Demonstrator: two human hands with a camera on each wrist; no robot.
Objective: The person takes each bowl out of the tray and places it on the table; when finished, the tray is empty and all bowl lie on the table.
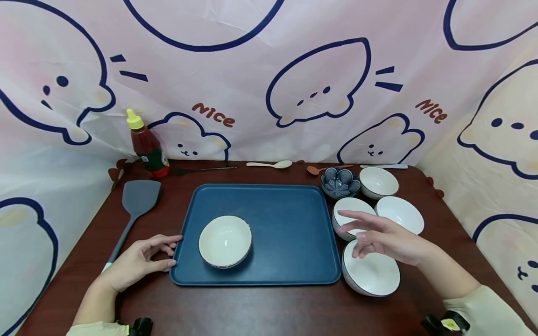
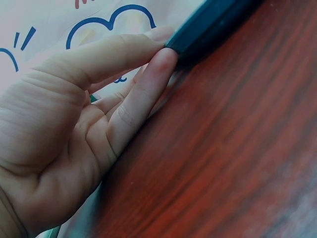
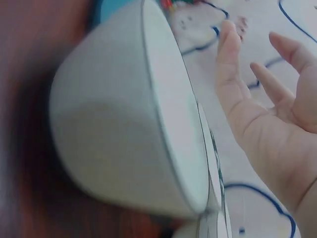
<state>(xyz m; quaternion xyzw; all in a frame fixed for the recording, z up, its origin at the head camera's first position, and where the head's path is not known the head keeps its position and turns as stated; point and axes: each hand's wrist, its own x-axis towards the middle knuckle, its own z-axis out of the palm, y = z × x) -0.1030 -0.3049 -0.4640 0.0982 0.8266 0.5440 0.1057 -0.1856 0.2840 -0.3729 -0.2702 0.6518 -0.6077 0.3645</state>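
My left hand (image 1: pixel 140 256) is at the left edge of a blue tray (image 1: pixel 290 233); in the left wrist view its thumb and a finger pinch the tray's rim (image 2: pixel 190 32). A cream bowl (image 1: pixel 225 240) with a dark rim sits on the tray's left half. My right hand (image 1: pixel 388 238) hovers with spread fingers, holding nothing, over a white bowl (image 1: pixel 374 275) beside the tray's right front corner. This bowl (image 3: pixel 109 109) fills much of the right wrist view, with the hand (image 3: pixel 277 129) apart from it.
Right of the tray stand more bowls: a white one (image 1: pixel 350 205), a shallower white one (image 1: pixel 401 214), a cream one (image 1: pixel 378 182) and a blue petal-patterned one (image 1: pixel 339 183). Spoons (image 1: pixel 271 164) lie along the back. A sauce bottle (image 1: pixel 149 149) and grey spatula (image 1: pixel 138 200) are at left.
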